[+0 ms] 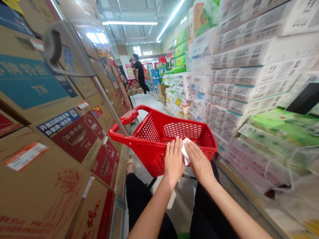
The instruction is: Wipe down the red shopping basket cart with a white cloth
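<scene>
A red plastic shopping basket [147, 157] with perforated walls stands between my legs. Its long pull handle [107, 99] slants up to a grey grip at the upper left. My left hand [173, 160] lies with fingers stretched out against the basket's near side. A crumpled white tissue [185, 152] shows between my two hands, under the fingers of my right hand [201, 163]. That hand holds the tissue against the basket near its rim. The part of the tissue beneath the fingers is hidden.
Stacked cardboard cartons [72, 132] line the left side closely. Packs of tissue paper [231, 73] are piled high on the right. A dark phone [304, 99] leans on green packs [279, 121]. Farther down the aisle, a person in black [140, 73] stands near another person.
</scene>
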### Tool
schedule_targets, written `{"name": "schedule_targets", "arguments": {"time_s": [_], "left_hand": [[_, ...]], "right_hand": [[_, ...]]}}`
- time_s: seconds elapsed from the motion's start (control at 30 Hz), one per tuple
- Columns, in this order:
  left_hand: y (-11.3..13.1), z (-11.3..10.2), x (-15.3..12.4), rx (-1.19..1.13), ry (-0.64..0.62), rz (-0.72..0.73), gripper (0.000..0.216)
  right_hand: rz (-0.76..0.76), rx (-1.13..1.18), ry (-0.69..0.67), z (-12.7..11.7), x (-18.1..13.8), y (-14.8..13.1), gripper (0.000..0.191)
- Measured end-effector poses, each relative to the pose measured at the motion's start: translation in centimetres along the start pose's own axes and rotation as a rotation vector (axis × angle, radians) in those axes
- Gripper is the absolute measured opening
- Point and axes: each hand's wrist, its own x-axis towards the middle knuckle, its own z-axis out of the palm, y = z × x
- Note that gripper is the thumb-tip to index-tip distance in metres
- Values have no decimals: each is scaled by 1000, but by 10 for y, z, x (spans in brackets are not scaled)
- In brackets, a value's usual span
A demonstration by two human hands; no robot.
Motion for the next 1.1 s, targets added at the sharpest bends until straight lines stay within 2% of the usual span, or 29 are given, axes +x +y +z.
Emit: {"name": "schedule_targets", "arguments": {"time_s": [0.07,0.13,0.33,0.43,0.5,0.67,0.77,0.9,1.1], "left_hand": [[-4,0,-1,9,-7,9,88],[-8,-1,-2,12,-13,17,87],[-8,-2,-3,16,0,13,86],[0,-1,-2,13,14,-9,88],[7,-1,0,12,17,-19,89],[14,1,0,39,19,-2,93],[11,1,-1,50,8,18,92],[7,-1,-1,59,-15,11,87],[8,-1,-2,17,-6,8,89]], "right_hand": [[-43,14,-4,1,6,-7,86],[-54,13,-16,-4,1,-1,84],[98,-48,-24,-27,-46,56,84],[148,-83,-6,-29,-53,66,85],[138,-105,3,-24,-43,58,85],[25,-43,13,-4,-1,9,82],[-25,4,1,-1,4,-3,83],[1,-3,-26,-14,-21,22,82],[213,-53,25,-34,-67,76,83]]}}
